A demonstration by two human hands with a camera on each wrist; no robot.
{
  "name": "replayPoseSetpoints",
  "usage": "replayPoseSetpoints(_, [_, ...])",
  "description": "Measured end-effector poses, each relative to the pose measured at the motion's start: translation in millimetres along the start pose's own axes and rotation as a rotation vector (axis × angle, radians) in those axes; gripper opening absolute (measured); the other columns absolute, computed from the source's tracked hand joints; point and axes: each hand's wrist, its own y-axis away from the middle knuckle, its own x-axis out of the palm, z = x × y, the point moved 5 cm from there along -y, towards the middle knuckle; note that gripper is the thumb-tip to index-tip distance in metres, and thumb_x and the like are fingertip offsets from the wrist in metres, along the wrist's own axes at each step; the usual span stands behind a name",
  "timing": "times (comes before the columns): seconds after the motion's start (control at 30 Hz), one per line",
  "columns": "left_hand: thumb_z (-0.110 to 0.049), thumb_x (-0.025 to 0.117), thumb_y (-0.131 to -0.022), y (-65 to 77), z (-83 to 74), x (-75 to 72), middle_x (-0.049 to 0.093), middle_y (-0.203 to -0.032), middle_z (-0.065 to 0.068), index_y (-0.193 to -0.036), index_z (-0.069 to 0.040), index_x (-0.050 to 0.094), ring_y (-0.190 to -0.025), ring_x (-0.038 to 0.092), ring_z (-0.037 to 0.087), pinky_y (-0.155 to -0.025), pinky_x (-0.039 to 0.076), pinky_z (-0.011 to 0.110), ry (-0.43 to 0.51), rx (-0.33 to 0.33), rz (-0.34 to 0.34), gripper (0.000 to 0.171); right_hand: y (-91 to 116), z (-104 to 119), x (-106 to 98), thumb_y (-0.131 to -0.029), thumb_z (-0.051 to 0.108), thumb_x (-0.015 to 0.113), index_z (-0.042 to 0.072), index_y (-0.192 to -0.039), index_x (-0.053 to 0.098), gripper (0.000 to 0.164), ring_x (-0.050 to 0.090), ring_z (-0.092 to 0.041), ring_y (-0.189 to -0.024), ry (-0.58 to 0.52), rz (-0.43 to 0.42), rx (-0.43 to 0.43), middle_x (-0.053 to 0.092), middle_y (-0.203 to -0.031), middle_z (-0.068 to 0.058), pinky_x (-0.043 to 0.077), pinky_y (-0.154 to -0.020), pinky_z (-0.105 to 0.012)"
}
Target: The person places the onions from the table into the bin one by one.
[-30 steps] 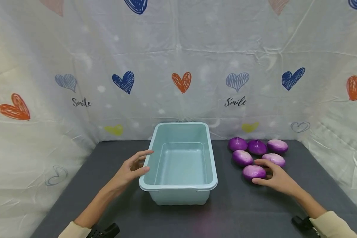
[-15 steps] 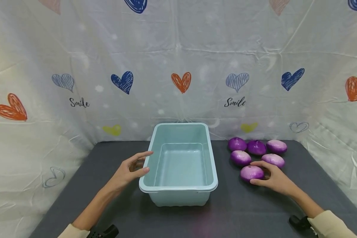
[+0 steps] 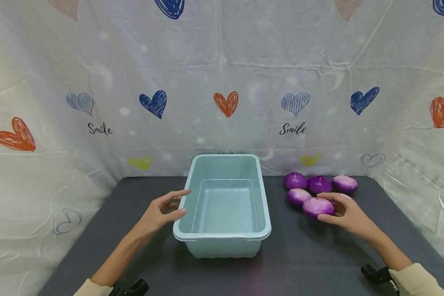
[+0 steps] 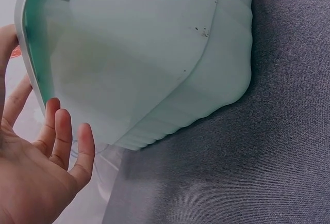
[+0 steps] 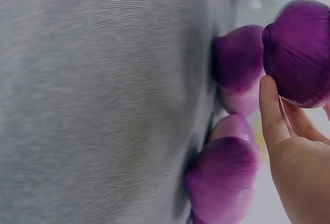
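A purple onion [image 3: 317,207] is raised off the table, its shadow below it. My right hand [image 3: 349,213] grips its right side between thumb and fingers; in the right wrist view the onion [image 5: 301,53] hangs clear of the cloth. A light blue plastic basin [image 3: 222,236] stands mid-table, nothing inside it. My left hand [image 3: 159,211] rests at its left rim, thumb and index finger reaching over the edge. The left wrist view shows the other fingers [image 4: 63,133] loosely bent outside the basin wall [image 4: 227,53].
Several more purple onions [image 3: 319,184] lie clustered at the back right of the dark grey table [image 3: 281,263]. One is mostly hidden behind my right hand. A white curtain [image 3: 259,49] printed with hearts hangs behind the table and along both sides.
The nearest onion, first on the table within my right hand's fingers, shifts slightly left, then rises off the cloth in that hand's grip. My left hand stays at the basin rim.
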Motion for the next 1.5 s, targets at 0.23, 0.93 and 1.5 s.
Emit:
replayPoseSetpoints(0.23, [-0.011,0.066,-0.099,-0.2,2.4,0.4,0.047,-0.147,0.016,-0.148,-0.01,0.054,-0.116,0.057,0.035,-0.089,0.048,0.05,0.008,0.008,0.002,0.05,-8.1,7.6,-3.3,-0.09,-0.002,0.076,-0.007,-0.14,0.054,0.055,0.062,-0.008,-0.113,-0.034,-0.02,0.02,0.057,-0.135,-0.013,0.05,-0.088,-0.023])
replayPoseSetpoints(0.93, [-0.012,0.065,-0.1,2.1,1.4,1.7,0.049,-0.145,0.015,-0.149,-0.013,0.054,-0.117,0.056,0.041,-0.09,0.047,0.048,0.027,-0.011,-0.004,0.051,-54.5,40.2,13.0,-0.093,0.006,0.076,0.001,-0.147,0.049,0.06,0.052,-0.017,-0.128,-0.144,0.021,0.05,0.05,-0.145,-0.016,0.042,-0.099,-0.021])
replayPoseSetpoints(1.5, [-0.012,0.065,-0.1,3.3,1.4,2.1,0.056,-0.133,0.019,-0.149,-0.012,0.053,-0.109,0.062,0.033,-0.089,0.049,0.045,0.041,-0.018,-0.011,0.051,-94.7,77.7,30.2,-0.09,0.006,0.078,0.007,-0.145,0.054,0.06,0.049,-0.024,-0.133,-0.158,0.041,-0.04,0.053,-0.144,-0.009,0.037,-0.106,-0.026])
